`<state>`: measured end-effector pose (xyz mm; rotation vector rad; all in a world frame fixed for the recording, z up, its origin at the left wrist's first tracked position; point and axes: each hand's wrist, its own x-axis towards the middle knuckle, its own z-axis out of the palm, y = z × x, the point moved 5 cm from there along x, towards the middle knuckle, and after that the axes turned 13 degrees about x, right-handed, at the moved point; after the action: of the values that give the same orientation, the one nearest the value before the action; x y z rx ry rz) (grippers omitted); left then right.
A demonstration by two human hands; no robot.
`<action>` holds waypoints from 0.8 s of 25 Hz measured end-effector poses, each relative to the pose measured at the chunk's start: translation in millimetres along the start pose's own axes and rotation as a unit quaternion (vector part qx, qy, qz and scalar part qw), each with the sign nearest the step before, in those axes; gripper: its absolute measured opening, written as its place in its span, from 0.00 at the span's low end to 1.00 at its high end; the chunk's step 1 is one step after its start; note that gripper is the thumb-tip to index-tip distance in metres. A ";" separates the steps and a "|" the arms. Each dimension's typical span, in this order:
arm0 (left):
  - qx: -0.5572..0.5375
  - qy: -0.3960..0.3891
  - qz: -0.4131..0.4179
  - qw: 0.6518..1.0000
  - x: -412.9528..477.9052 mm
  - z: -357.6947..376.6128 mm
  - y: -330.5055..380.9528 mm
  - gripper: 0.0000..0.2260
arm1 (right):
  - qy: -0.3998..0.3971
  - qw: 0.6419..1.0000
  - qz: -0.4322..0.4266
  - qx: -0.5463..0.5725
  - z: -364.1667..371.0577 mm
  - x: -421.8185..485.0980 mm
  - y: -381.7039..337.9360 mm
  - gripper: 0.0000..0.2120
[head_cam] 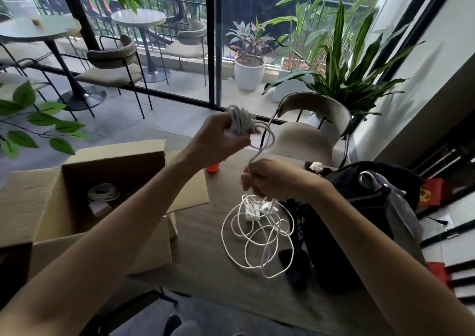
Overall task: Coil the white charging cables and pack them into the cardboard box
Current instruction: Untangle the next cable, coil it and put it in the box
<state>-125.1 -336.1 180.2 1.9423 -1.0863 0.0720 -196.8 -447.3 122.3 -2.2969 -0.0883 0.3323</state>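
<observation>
My left hand (221, 137) is raised above the table, closed around a bundle of coiled white cable (240, 121). A strand runs from that coil down in a loop to my right hand (270, 180), which pinches it. Below my right hand a loose tangle of white cable (254, 235) with a white charger plug (266, 208) lies on the wooden table (205, 258). The open cardboard box (84, 194) stands at the left. Inside it lies a coiled white cable (102, 193) with its adapter.
A black bag (365, 220) sits on the table right of the tangle. A small orange object (212, 167) lies behind the box flap. A beige chair (308, 130) stands across the table, with a potted plant (354, 78) behind it.
</observation>
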 end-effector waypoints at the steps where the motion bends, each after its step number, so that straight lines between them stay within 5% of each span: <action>1: 0.009 -0.048 0.033 0.998 -0.5 0.6 4.7 0.04 | 0.019 1.000 -0.011 0.002 -6.3 1.2 0.0 0.18; 3: -0.059 -0.126 0.032 0.990 -2.9 -2.3 7.5 0.05 | 0.095 0.993 -0.031 0.063 -27.1 2.2 4.7 0.15; 6: -0.272 -0.144 -0.047 0.950 -9.7 -5.8 5.1 0.08 | 0.213 0.952 -0.047 0.215 -61.9 0.0 17.4 0.15; 10: -0.477 -0.114 -0.057 0.870 -11.8 -6.6 11.3 0.12 | 0.243 0.962 0.008 0.127 -70.0 4.6 33.0 0.16; 13: -0.386 -0.127 -0.046 0.913 -7.6 -9.0 10.1 0.05 | 0.127 0.979 0.022 0.158 -50.4 2.2 35.9 0.10; 15: -0.323 -0.131 -0.101 0.932 -8.7 -3.2 -3.9 0.05 | 0.063 0.973 -0.058 0.214 -41.6 -4.9 25.2 0.03; 20: -0.334 -0.122 -0.264 0.897 -19.1 19.8 -30.0 0.12 | 0.138 0.903 -0.198 0.355 -49.4 -21.0 6.1 0.09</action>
<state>-122.3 -330.9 139.9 1.5538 -0.5751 -0.7665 -204.1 -490.2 154.3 -1.5287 -0.2425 -0.1616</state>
